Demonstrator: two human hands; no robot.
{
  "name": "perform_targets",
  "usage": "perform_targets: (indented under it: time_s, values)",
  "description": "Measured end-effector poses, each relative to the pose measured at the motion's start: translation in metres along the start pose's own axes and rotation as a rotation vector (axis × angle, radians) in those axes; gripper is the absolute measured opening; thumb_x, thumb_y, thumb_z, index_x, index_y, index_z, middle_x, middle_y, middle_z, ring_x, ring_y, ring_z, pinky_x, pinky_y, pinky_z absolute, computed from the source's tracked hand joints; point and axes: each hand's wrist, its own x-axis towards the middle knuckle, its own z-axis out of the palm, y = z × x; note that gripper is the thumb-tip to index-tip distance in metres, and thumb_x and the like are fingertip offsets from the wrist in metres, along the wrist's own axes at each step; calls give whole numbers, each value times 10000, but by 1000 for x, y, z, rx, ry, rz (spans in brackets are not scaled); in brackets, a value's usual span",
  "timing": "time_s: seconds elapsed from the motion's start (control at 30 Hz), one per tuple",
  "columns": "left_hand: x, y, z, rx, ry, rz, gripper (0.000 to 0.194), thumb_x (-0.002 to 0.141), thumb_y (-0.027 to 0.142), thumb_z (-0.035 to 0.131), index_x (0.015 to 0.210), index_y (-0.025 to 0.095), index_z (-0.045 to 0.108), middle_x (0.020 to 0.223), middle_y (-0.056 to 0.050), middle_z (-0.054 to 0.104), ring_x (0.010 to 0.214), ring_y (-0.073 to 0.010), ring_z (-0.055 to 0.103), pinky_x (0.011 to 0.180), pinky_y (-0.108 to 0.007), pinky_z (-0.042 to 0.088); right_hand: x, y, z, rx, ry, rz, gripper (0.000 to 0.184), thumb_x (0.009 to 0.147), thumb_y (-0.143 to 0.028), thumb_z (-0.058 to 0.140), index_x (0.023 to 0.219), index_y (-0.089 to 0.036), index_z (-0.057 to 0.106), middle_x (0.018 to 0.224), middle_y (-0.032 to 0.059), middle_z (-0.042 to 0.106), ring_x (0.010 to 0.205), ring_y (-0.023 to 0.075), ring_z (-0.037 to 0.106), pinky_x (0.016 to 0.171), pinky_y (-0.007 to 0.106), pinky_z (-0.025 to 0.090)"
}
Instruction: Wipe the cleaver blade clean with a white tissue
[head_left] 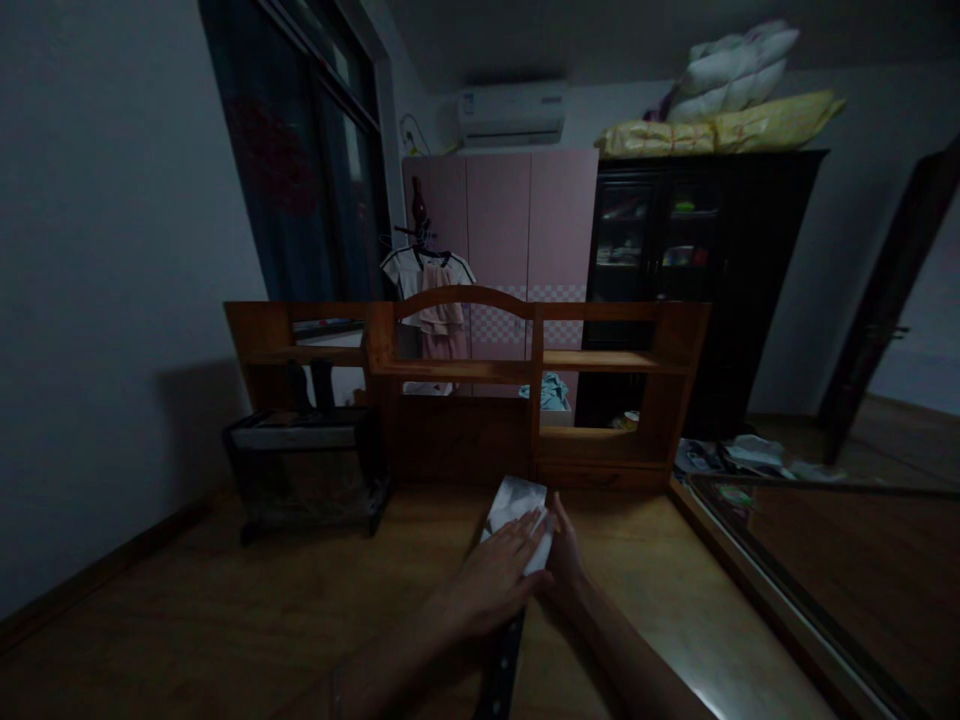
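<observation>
A white, box-like thing with grey marks on its top [517, 494] is in front of me at the middle of the wooden tabletop. My left hand [499, 560] lies across it, fingers stretched out flat over the upper face. At its right edge is my right hand [564, 555], fingers along the side and thumb near the lower end, steadying it. Something white and paper-like shows by the left fingertips; whether it is separate from the box I cannot tell. Below my hands a dark strip with pale dots [504, 665] runs toward me, partly covered by my left wrist.
A wooden shelf unit [454, 372] stands along the tabletop's far edge. A dark heater-like appliance [307, 465] is at the left, near the wall. Beyond are a pink wardrobe [499, 210], hanging clothes [435, 290] and a black cabinet [757, 260]. The tabletop's raised edge [757, 580] runs along the right.
</observation>
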Motion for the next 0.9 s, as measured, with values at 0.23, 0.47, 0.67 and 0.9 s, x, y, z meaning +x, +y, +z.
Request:
perform_targets:
  time_s: [0.23,0.47,0.67,0.9]
  values:
    - [-34,-16,-4,21,40,-121,684,968,569,293,1539,264,75,1598,-31,34,1467,-219,106,1196,-410,196,-5,-1,9,26,-61,21,500,876,-593,490,1026,-155,680,1007,122,736,1063,304,650,954,478,464]
    - [-50,-14,-1,36,86,-209,715,951,588,324,1539,274,64,1594,-34,18,1466,-243,80,1190,-443,204,-2,1,4,3,-86,24,529,877,-606,477,1042,-145,678,1009,131,734,1044,309,656,928,481,480]
    - [-51,17,-5,-10,5,-30,743,943,600,330,1539,278,25,1591,-24,35,1464,-243,106,1198,-425,186,-4,-1,3,-23,-42,62,539,853,-622,505,1050,-154,681,965,124,745,985,319,680,929,490,473]
    - [-61,1,-24,-137,-131,93,541,995,487,285,1508,400,137,1569,64,177,1443,-208,215,1192,-425,204,-3,-2,-3,-46,-2,28,513,852,-611,523,1051,-162,673,939,105,749,964,310,689,906,489,481]
